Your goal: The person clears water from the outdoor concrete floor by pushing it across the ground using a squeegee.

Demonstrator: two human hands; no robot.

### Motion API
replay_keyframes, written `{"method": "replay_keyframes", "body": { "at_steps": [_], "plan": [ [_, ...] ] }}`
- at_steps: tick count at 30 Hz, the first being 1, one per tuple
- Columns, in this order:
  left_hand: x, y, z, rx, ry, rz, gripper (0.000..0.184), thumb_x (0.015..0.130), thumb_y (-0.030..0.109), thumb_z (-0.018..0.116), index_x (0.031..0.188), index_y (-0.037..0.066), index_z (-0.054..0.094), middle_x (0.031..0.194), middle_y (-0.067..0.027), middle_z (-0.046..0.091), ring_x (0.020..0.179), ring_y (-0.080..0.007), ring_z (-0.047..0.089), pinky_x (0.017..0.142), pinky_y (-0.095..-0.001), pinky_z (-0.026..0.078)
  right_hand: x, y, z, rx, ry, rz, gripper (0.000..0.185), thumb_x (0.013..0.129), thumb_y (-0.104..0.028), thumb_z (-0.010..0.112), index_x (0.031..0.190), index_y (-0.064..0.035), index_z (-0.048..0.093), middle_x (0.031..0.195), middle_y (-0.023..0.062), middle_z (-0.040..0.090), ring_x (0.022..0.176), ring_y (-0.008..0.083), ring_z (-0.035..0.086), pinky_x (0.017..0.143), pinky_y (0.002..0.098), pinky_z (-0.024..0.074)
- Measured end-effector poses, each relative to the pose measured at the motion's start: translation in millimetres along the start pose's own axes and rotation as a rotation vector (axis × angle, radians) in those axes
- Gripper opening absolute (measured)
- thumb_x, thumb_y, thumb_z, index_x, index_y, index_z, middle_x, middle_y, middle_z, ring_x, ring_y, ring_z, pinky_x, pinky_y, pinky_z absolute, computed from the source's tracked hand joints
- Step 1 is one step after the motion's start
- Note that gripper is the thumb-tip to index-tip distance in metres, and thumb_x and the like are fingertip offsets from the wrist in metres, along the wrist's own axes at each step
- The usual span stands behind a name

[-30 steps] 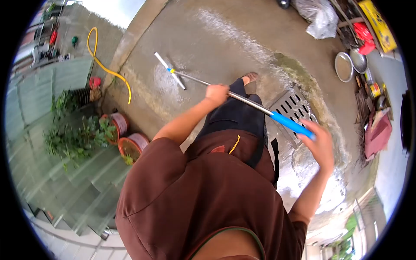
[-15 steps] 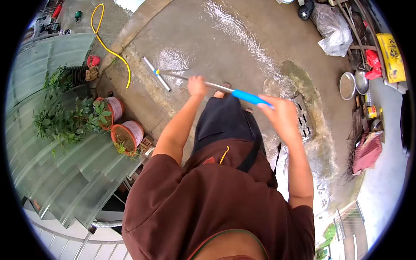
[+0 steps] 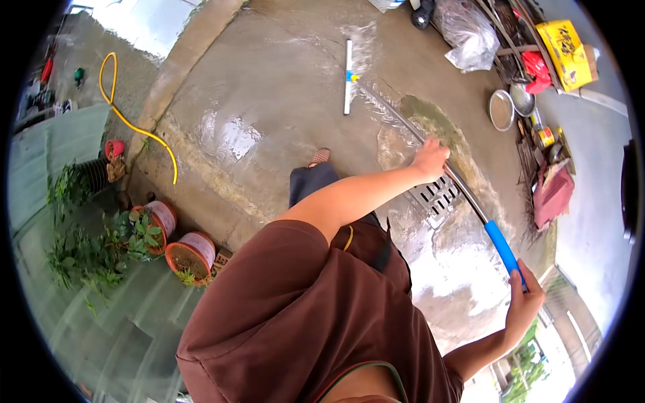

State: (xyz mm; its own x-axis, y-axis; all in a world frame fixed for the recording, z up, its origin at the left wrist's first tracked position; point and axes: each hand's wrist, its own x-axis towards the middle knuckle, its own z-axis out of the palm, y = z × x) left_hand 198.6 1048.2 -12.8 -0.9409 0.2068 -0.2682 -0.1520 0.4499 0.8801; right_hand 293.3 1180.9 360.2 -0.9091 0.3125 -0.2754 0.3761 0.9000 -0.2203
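Note:
A long-handled squeegee [image 3: 468, 195] slants across the view, its narrow head [image 3: 348, 77] on the wet concrete floor near the top middle. Partway along the metal pole, my left hand [image 3: 431, 160] is wrapped round it, the arm stretched across my body. At the pole's other end my right hand [image 3: 525, 290] holds the blue grip [image 3: 501, 247] between thumb and fingers. Water shines on the floor around the head. Below the left hand lies a slotted drain grate [image 3: 435, 198].
A yellow hose [image 3: 138, 129] curls on the floor at the left, near potted plants [image 3: 190, 257]. At the right are metal basins [image 3: 501, 110], a clear plastic bag [image 3: 469, 33], a yellow box [image 3: 566, 55] and a maroon cloth [image 3: 552, 195]. One foot [image 3: 320, 156] shows mid-floor.
The squeegee head has swung from the left to the top middle. My left hand has moved right across my body, and my right hand has moved right and down with the blue grip.

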Motion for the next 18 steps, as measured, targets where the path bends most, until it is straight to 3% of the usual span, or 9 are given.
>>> {"method": "replay_keyframes", "body": {
  "at_steps": [3, 6, 9, 11, 12, 14, 16, 18],
  "plan": [
    [5, 13, -4, -0.037, -0.173, 0.163, 0.021, 0.075, 0.006, 0.07, 0.095, 0.009, 0.065, 0.11, -0.0147, 0.058, 0.121, -0.033, 0.047, 0.105, -0.0469, 0.04, -28, -17, -9, 0.033, 0.039, 0.045, 0.028, 0.088, -0.006, 0.069, 0.114, 0.0028, 0.07, 0.077, 0.008, 0.068, 0.058, 0.0071, 0.046, 0.051, 0.0243, 0.0323],
    [-11, 20, -22, -0.025, -0.201, 0.186, 0.019, 0.076, 0.009, 0.071, 0.095, 0.008, 0.065, 0.109, -0.0104, 0.059, 0.118, -0.0305, 0.05, 0.102, -0.0457, 0.043, -35, -20, -24, -0.083, 0.107, -0.185, 0.026, 0.086, -0.004, 0.07, 0.111, 0.0035, 0.071, 0.077, 0.0085, 0.068, 0.059, 0.0073, 0.048, 0.052, 0.0242, 0.0334],
    [-40, -4, -61, 0.185, -0.175, 0.118, 0.023, 0.077, 0.021, 0.073, 0.095, 0.009, 0.066, 0.103, -0.0108, 0.063, 0.112, -0.031, 0.055, 0.094, -0.0433, 0.049, -15, -27, -27, 0.026, -0.041, -0.195, 0.025, 0.084, -0.005, 0.072, 0.107, 0.0033, 0.072, 0.08, 0.0099, 0.069, 0.063, 0.0101, 0.055, 0.056, 0.0242, 0.0408],
    [-66, -57, -98, 0.235, 0.008, 0.081, 0.024, 0.076, 0.022, 0.074, 0.096, 0.01, 0.066, 0.103, -0.0124, 0.064, 0.111, -0.0329, 0.057, 0.094, -0.0431, 0.05, 12, -35, 7, 0.108, -0.188, -0.216, 0.025, 0.083, -0.006, 0.073, 0.106, 0.0026, 0.071, 0.083, 0.0117, 0.07, 0.068, 0.0122, 0.061, 0.06, 0.0253, 0.0459],
    [-79, -72, -130, 0.298, -0.035, -0.069, 0.025, 0.075, 0.023, 0.074, 0.095, 0.01, 0.066, 0.108, -0.0137, 0.064, 0.111, -0.0353, 0.058, 0.094, -0.0437, 0.049, 25, -47, 32, 0.116, -0.283, -0.257, 0.025, 0.083, -0.007, 0.073, 0.105, 0.0021, 0.071, 0.084, 0.0127, 0.071, 0.07, 0.0138, 0.064, 0.063, 0.0262, 0.0485],
    [-113, -147, -165, 0.417, 0.253, -0.125, 0.024, 0.074, 0.019, 0.074, 0.094, 0.009, 0.065, 0.106, -0.0144, 0.062, 0.107, -0.035, 0.059, 0.091, -0.0452, 0.05, 41, -77, 104, 0.216, -0.349, -0.475, 0.026, 0.081, -0.007, 0.074, 0.105, 0.0004, 0.071, 0.089, 0.0142, 0.072, 0.073, 0.0204, 0.068, 0.066, 0.0303, 0.0513],
    [-146, -215, -210, 0.396, 0.396, -0.303, 0.019, 0.073, 0.016, 0.073, 0.088, 0.01, 0.064, 0.101, -0.013, 0.062, 0.105, -0.034, 0.058, 0.087, -0.0462, 0.05, 48, -125, 173, 0.317, -0.442, -0.664, 0.026, 0.083, -0.013, 0.074, 0.106, -0.0033, 0.071, 0.091, 0.015, 0.072, 0.076, 0.0286, 0.069, 0.069, 0.0344, 0.0524],
    [-178, -294, -244, 0.572, 0.633, -0.429, 0.015, 0.076, 0.01, 0.067, 0.091, 0.008, 0.064, 0.108, -0.0156, 0.057, 0.105, -0.036, 0.057, 0.087, -0.0464, 0.049, 44, -180, 224, 0.31, -0.603, -0.653, 0.025, 0.085, -0.022, 0.073, 0.105, -0.0066, 0.071, 0.09, 0.0153, 0.072, 0.08, 0.034, 0.069, 0.07, 0.0383, 0.0528]
  ]
}}
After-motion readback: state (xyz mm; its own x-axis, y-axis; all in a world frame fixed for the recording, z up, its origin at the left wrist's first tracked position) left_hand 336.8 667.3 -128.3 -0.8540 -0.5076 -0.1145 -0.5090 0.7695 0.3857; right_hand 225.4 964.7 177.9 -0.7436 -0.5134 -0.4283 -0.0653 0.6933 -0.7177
